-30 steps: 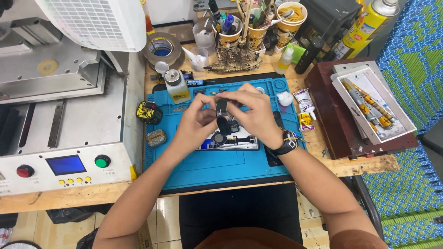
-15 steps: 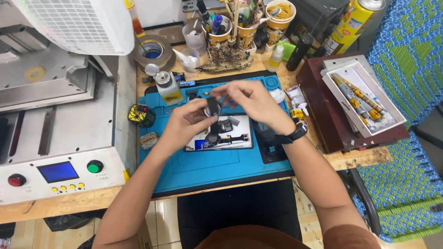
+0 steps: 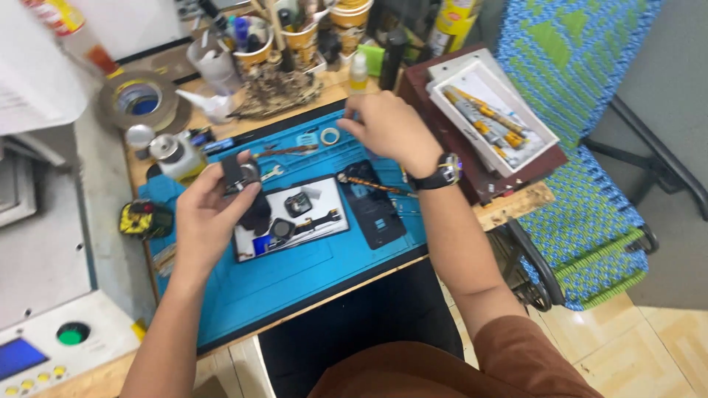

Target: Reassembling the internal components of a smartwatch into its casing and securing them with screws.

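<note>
Left hand [image 3: 210, 214] grips small black watch body [image 3: 240, 175] above blue silicone work mat [image 3: 295, 273]; right hand [image 3: 387, 129], fingers curled, reaches small white tape ring [image 3: 330, 136].

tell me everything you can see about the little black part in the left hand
The small black part is a blocky, dark piece with a round silvery ring on its face, seemingly plastic and metal. The left hand pinches it between thumb and fingertips, raised above the blue work mat, over the left end of the white tray. Finer detail is too small to tell.
</note>
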